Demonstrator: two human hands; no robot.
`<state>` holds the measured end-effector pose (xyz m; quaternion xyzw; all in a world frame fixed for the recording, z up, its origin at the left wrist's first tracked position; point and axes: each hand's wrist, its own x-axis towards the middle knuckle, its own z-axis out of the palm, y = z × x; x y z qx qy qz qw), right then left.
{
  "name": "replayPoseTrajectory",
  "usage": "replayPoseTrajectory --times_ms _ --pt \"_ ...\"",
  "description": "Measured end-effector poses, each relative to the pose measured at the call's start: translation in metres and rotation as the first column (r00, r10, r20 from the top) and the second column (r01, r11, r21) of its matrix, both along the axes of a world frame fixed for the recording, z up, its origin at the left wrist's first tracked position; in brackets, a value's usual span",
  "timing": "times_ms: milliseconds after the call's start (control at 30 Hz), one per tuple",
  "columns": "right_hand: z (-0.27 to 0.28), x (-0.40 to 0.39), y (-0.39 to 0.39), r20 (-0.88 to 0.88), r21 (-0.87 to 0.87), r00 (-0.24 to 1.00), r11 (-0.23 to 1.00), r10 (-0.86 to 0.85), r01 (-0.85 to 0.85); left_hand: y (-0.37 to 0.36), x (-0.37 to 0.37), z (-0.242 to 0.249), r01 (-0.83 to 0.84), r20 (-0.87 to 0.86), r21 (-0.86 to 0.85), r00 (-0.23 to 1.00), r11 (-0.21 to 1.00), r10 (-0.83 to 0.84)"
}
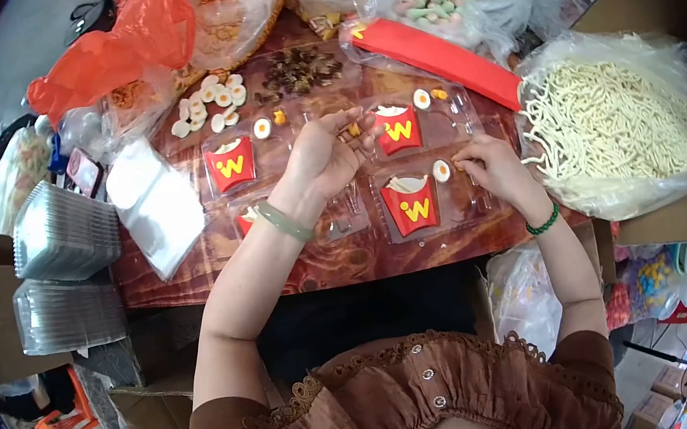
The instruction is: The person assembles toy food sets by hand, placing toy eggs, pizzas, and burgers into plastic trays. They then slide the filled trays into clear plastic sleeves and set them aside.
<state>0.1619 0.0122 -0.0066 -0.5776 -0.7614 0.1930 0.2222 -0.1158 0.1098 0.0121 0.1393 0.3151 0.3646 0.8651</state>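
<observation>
My left hand, palm up with fingers spread, holds small orange pieces over the clear trays. My right hand is pinched at the right edge of the lower right tray, beside a fried-egg piece; what its fingertips hold is too small to name. Red cartons with a yellow W lie in the trays: one upper left, one upper right, one lower right. A fourth is mostly hidden under my left forearm. Egg and orange pieces lie beside the two upper cartons.
Loose egg pieces and dark brown pieces lie at the back. A red carton stack stretches toward a bag of cream-coloured strands. Stacked clear trays and plastic sleeves are at left.
</observation>
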Motion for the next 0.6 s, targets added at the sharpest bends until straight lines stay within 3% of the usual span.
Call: replayPoseTrajectory --times_ms 100,133,167,300,400,500,567,600 --pt "0.007 -0.001 0.002 -0.006 -0.005 1.000 1.000 0.015 -0.015 0.028 -0.009 0.016 -0.115 0.025 -0.043 0.993 0.992 0.116" --pt "0.019 -0.005 0.001 -0.038 -0.038 0.997 0.997 -0.066 0.065 0.040 -0.011 0.016 -0.141 0.016 -0.012 0.990 0.990 0.141" --pt "0.026 -0.008 0.001 -0.065 -0.071 0.987 0.987 -0.148 0.143 0.051 -0.014 0.017 -0.150 0.018 -0.003 0.989 0.989 0.150" --pt "0.040 -0.008 0.002 -0.262 -0.017 0.954 0.989 -0.145 0.145 0.091 -0.015 0.023 -0.153 0.102 0.075 0.984 0.985 0.145" --pt "0.050 -0.011 0.001 -0.238 -0.008 0.965 0.993 -0.114 0.116 0.124 0.003 0.036 -0.152 0.170 0.178 0.978 0.972 0.122" --pt "0.054 -0.017 0.003 -0.200 0.098 0.979 0.995 0.024 -0.004 0.150 0.031 0.068 -0.262 0.069 0.234 0.965 0.936 0.253" --pt "0.057 -0.018 0.002 -0.209 0.058 0.977 0.998 0.033 -0.021 0.170 0.029 0.069 -0.248 0.070 0.319 0.969 0.915 0.239" --pt "0.061 -0.018 -0.001 -0.211 0.045 0.977 0.999 0.039 -0.030 0.168 0.025 0.077 -0.308 0.011 0.319 0.947 0.896 0.321"
